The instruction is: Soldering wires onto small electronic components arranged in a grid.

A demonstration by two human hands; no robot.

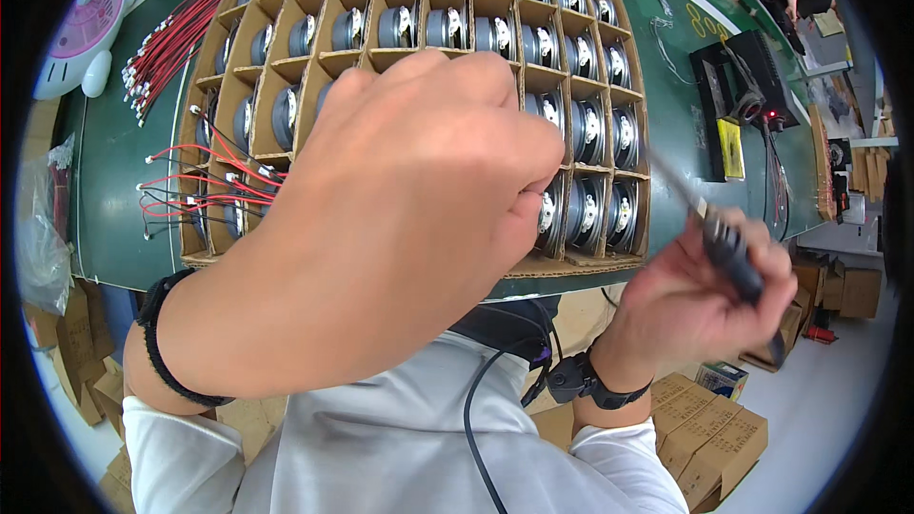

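My left hand (419, 162) is above the cardboard box, its fingers curled in toward the palm. Whatever they may grip is hidden behind the hand. To the right, past the box's near corner, my right hand (700, 300) is closed around the black handle of a soldering iron (729, 252). The iron's thin shaft points up and left, blurred by motion. Round speakers (587, 130) stand on edge in the box's cardboard compartments (564, 86), in rows. Several red and black wires (228, 192) with small white connectors lie over the box's left side.
A bundle of red and black wires (186, 52) lies left of the box on the green table (119, 171), near a pink and white fan (95, 0). At right stand a black soldering station (762, 67) with a lit red light and a yellow sponge (731, 149). Cardboard cartons (709, 433) sit below right.
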